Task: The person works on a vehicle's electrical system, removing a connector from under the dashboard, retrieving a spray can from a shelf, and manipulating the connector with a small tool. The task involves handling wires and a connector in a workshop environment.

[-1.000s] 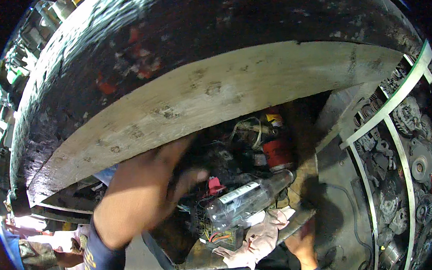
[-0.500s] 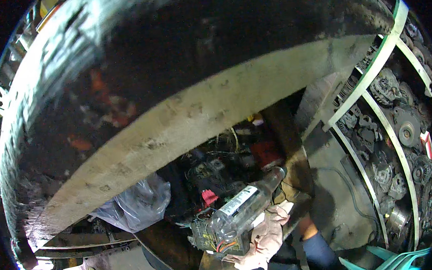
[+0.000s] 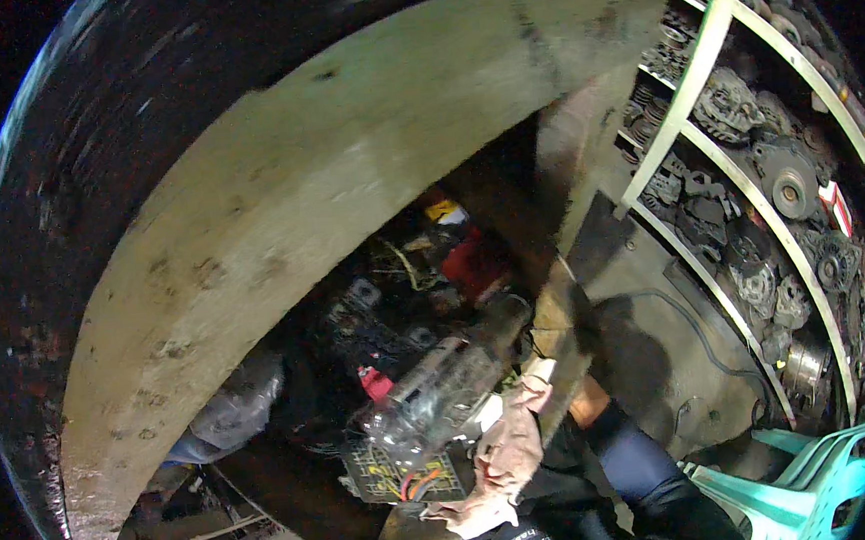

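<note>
My right hand [image 3: 589, 401], in a dark sleeve, is at the right side of a brown open box [image 3: 555, 307]. Its fingers are hidden against the box. My left hand is out of sight. Inside the box a clear bottle [image 3: 431, 395] lies tilted and blurred over a circuit board [image 3: 375, 475] with coloured wires. A pale pink cloth [image 3: 511, 455] drapes along the near right rim. Deeper in lie a small red piece [image 3: 375, 382], a larger dark red item [image 3: 475, 264] and tangled dark parts.
A wide pale table edge [image 3: 249, 223] curves above the box. Metal shelves [image 3: 687, 102] with alternator-like parts stand on the right. Green plastic stools [image 3: 779, 492] are at lower right, a dark cable [image 3: 708, 336] lies on the floor, and a plastic bag [image 3: 242, 409] sits left of the box.
My view has shifted, so the table edge takes up more of it and the box appears further left. The bottle now looks blurred. My right hand stays beside the box.
</note>
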A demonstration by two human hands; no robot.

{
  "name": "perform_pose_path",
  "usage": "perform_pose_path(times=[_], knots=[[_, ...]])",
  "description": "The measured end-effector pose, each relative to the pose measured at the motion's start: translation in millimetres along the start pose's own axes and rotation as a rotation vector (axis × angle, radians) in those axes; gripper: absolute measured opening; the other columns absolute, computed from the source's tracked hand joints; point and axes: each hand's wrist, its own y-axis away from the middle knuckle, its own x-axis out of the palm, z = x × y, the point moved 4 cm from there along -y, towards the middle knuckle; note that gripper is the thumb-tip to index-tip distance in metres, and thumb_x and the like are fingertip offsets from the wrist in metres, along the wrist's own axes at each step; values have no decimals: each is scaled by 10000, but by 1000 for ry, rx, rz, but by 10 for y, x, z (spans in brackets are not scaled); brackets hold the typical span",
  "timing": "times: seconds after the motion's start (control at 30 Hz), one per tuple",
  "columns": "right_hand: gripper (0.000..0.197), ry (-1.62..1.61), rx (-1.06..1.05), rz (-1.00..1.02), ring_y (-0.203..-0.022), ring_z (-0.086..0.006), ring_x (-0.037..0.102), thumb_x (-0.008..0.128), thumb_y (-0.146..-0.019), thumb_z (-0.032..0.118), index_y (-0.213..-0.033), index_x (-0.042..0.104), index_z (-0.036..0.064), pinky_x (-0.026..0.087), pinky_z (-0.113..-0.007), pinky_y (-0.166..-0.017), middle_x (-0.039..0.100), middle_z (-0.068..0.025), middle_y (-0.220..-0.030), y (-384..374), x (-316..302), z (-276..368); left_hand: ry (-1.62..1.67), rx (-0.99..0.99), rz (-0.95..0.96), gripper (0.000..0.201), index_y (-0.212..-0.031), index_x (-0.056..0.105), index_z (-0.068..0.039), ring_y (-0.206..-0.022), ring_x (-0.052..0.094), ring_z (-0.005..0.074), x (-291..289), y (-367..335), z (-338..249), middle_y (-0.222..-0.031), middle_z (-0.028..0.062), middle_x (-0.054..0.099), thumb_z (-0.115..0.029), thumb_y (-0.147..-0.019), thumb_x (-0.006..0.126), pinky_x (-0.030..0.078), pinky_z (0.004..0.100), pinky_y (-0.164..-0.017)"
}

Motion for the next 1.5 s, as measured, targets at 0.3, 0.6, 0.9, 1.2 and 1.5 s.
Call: perform_pose_path(times=[0.3, 0.6, 0.9, 1.2, 1.5], knots=[[516, 72, -242, 145, -1217, -237, 631, 769, -886, 27, -1353, 562, 96, 544, -379, -1012, 671, -53, -1242, -246, 274, -23, 81, 32, 173, 472, -1335, 605, -66, -1138, 620, 296, 227, -588, -102, -1304, 111, 644, -429, -1037, 563, 510, 502, -996], [571, -25, -343, 111, -1152, -197, 617, 741, -884, -35, -1405, 527, 57, 546, -347, -964, 653, -61, -1260, -776, 523, -325, 240, 57, 468, 486, -1354, 590, -62, -1190, 608, 318, 410, -1396, -401, -1351, 129, 630, -431, -1039, 558, 490, 527, -1029], [453, -43, -93, 22, -1219, -243, 614, 612, -1059, 126, -1488, 471, 94, 577, -434, -1008, 563, -108, -1408, -579, 639, -480, -394, 339, 184, 680, -1460, 464, -14, -1320, 497, 382, 1700, -497, -480, -1466, 195, 517, -453, -979, 660, 398, 525, -1124], [741, 1039, -55, -103, -1053, -315, 703, 529, -981, 701, -1262, 685, 33, 553, -397, -927, 723, -237, -1081, -1103, 841, -17, -741, 597, 169, 927, -1566, 338, 34, -1449, 385, 446, 2070, 104, -946, -1581, 260, 405, -476, -918, 762, 307, 523, -1218], [561, 1076, -316, -328, -786, -233, 694, 540, -1045, 579, -1163, 709, 57, 540, -437, -800, 699, -95, -797, -1480, 619, -294, -943, 1144, 248, 554, -1380, 579, 90, -1258, 596, 462, 2717, 632, -848, -1360, 303, 624, -264, -970, 693, 464, 499, -1094]])
